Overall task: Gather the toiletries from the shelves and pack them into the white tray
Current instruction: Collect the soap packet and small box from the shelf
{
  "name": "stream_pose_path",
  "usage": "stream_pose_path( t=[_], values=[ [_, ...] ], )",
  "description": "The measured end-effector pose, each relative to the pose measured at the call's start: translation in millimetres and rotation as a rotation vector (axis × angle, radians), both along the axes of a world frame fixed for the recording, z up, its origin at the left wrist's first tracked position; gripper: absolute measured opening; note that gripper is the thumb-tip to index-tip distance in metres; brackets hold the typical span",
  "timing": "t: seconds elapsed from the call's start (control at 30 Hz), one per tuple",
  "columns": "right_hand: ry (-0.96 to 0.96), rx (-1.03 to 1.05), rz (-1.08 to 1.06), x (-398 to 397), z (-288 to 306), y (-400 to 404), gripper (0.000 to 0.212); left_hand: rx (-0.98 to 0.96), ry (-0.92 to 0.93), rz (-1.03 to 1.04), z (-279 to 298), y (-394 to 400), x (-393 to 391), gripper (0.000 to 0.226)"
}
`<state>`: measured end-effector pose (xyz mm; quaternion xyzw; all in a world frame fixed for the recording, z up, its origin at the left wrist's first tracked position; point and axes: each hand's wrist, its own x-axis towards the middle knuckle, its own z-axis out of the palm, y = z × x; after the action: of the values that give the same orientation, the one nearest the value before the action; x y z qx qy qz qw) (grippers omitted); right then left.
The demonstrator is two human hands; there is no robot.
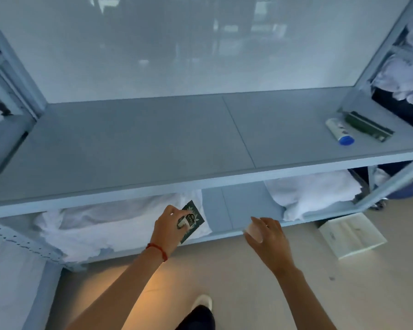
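Big pale grey-blue metal shelving unit fills the view ahead of me, its broad upper shelf running from edge to edge with a frosted back panel behind it. On the lower shelf, heaps of crumpled white linen at the left and another white bundle at the right, with bare shelf between them.

Down on the beige floor to my right, just beyond the shelf's front edge, there's the white rectangular tray, sitting at an angle, well apart from both my hands.

Up on the upper shelf, far right corner, a long dark green flat box lies beside a white tube with a blue cap, the two just beside each other, the cap pointing toward me.

Now my hands, both out in front of the lower shelf. My left hand, red string round the wrist, has fingers and thumb curled round a dark green sachet with a round white-and-black label, held tilted in front of the left linen heap. My right hand has its fingers curled round a small pale rounded piece, something like a soap bar; what exactly it is I can't tell, it's blurred. Below, my dark trouser leg and white shoe on the floor.
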<state>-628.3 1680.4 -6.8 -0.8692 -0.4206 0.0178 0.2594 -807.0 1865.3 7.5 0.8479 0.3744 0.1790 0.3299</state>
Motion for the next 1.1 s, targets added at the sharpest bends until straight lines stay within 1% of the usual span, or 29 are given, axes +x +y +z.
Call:
stream_pose_path(
  t=[0.33,0.57,0.73,0.93,1.1],
  values=[
    [-0.019,0.007,-0.28,138.6,7.0,-13.6,0.044,0.056,-0.021,-0.317,4.1,24.2,203.6,0.031],
    [-0.008,0.054,-0.397,228.1,10.8,-36.6,0.043,0.063,-0.041,-0.428,4.0,6.7,318.7,0.034],
    [0.038,0.034,-0.354,310.2,6.8,-50.6,0.043,0.101,-0.067,-0.4,-4.4,-16.2,398.1,0.035],
    [0.094,0.015,-0.217,406.8,12.7,-63.8,0.043,0.072,-0.085,-0.26,-3.5,-43.4,475.5,0.035],
    [0.137,-0.051,-0.133,476.4,5.4,-50.5,0.045,0.06,-0.084,-0.188,-9.2,-41.7,533.6,0.035]
  ],
)
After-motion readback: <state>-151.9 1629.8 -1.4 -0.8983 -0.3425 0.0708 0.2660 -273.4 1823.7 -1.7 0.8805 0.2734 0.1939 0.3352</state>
